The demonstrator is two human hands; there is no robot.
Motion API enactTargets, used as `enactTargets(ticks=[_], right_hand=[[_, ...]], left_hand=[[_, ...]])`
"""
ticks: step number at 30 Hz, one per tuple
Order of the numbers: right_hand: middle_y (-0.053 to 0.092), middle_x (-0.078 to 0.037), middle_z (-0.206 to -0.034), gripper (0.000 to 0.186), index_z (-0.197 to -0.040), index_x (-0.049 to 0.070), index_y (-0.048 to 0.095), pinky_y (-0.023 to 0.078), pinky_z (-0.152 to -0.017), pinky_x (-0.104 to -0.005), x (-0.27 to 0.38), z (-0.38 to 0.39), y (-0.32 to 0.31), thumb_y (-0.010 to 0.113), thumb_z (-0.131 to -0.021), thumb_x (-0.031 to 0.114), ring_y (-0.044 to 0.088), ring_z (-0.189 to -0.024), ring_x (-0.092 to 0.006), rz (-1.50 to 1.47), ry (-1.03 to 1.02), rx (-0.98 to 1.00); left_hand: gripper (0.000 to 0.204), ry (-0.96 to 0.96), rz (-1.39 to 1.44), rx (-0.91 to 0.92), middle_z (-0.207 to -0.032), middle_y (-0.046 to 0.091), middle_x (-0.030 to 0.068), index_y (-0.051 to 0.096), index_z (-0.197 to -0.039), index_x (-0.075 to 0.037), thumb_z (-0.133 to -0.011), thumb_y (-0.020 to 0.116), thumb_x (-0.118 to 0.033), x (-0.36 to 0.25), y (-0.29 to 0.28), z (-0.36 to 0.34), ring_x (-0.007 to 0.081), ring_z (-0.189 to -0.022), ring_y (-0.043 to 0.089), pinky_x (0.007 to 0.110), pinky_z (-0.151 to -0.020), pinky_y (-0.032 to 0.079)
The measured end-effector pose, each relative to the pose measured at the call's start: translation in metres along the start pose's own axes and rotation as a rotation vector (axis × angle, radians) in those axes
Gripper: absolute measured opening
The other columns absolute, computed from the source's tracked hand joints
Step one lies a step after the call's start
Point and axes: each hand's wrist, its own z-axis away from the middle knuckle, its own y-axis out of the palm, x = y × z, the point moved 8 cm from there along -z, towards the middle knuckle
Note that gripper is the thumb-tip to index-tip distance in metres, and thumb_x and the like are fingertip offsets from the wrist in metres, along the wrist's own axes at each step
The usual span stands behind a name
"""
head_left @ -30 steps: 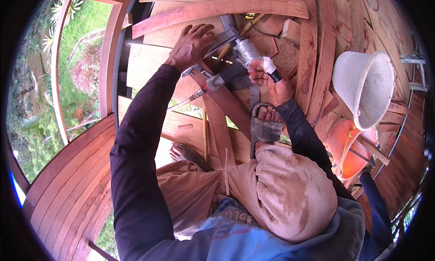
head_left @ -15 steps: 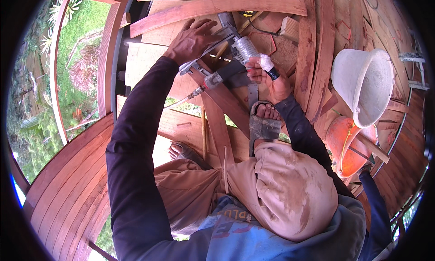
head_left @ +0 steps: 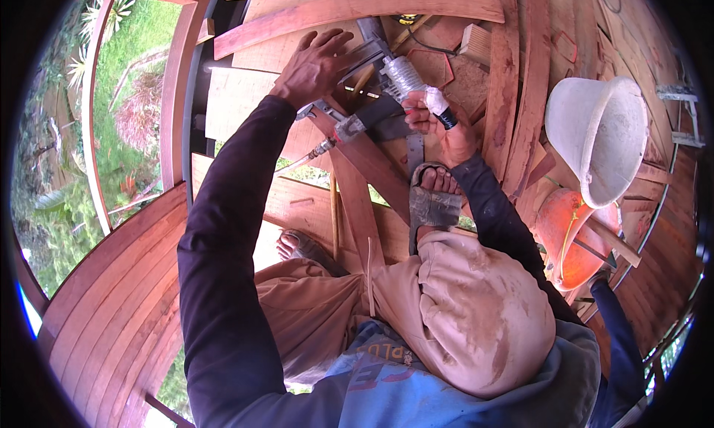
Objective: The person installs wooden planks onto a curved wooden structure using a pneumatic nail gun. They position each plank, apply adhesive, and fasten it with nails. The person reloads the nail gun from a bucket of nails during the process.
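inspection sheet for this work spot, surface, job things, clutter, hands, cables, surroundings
surface: reddish wooden planks laid crosswise over an open frame, greenery showing through the gaps
job's things: grey power tool lying on the planks, its silvery body near the right hand
clutter: white hard hat upside down, orange bucket under it, small wood block, loose boards
grippers: left hand pressed flat on the tool's front; right hand closed round a white-wrapped handle
cables: thin dark cord beyond the tool
surroundings: curved wooden wall slats, garden plants outside; sandalled foot on a plank
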Motion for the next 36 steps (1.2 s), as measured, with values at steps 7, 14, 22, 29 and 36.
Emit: enactTargets(ticks=[7,14,22,29,36], right_hand=[[0.069,-0.019,-0.121,0.055,-0.133,-0.005,0.058,0.057,-0.089,-0.0332,0.001,0.003,-0.001,0.052,-0.104,0.041,0.071,-0.097,-0.0193,0.01,-0.026,0.027],[0.07,-0.019,-0.12,0.052,-0.131,-0.005,0.059,0.058,-0.085,-0.0319,0.007,0.007,-0.006,0.052,-0.104,0.039,0.071,-0.095,-0.0194,0.035,-0.077,-0.029],[0.07,-0.021,-0.119,0.052,-0.131,-0.007,0.059,0.058,-0.085,-0.0318,0.007,0.004,-0.004,0.053,-0.104,0.037,0.072,-0.094,-0.0195,0.047,-0.092,-0.013],[0.07,-0.021,-0.119,0.052,-0.132,-0.007,0.059,0.058,-0.085,-0.032,0.005,0.004,-0.005,0.053,-0.104,0.037,0.072,-0.095,-0.02,0.046,-0.087,0.002],[0.07,-0.021,-0.119,0.051,-0.131,-0.007,0.059,0.059,-0.086,-0.0323,0.004,0.003,-0.004,0.052,-0.105,0.037,0.072,-0.094,-0.0202,0.046,-0.088,-0.003]], left_hand=[[0.041,-0.049,0.061,-0.04,-0.143,0.056,0.0114,0.068,-0.129,-0.021,-0.088,0.072,-0.02,0.015,0.0,0.009,0.0303,-0.137,0.048,0.051,-0.111,0.036],[0.041,-0.247,0.142,-0.137,-0.133,0.062,0.0111,0.068,-0.126,-0.017,-0.087,0.073,-0.026,0.017,0.005,0.021,0.0312,-0.128,0.055,0.048,-0.109,0.037],[0.039,-0.236,0.092,-0.088,-0.119,0.068,0.008,0.068,-0.124,-0.015,-0.088,0.07,-0.03,0.016,0.014,0.016,0.0293,-0.121,0.059,0.055,-0.11,0.034],[0.037,-0.279,0.081,-0.08,-0.115,0.071,0.0079,0.068,-0.122,-0.015,-0.088,0.069,-0.029,0.014,0.016,0.014,0.0289,-0.12,0.061,0.058,-0.112,0.029],[0.034,-0.361,0.175,-0.045,-0.114,0.072,0.0108,0.069,-0.119,-0.012,-0.089,0.072,-0.027,0.017,0.021,0.011,0.0311,-0.114,0.064,0.051,-0.109,0.037]])
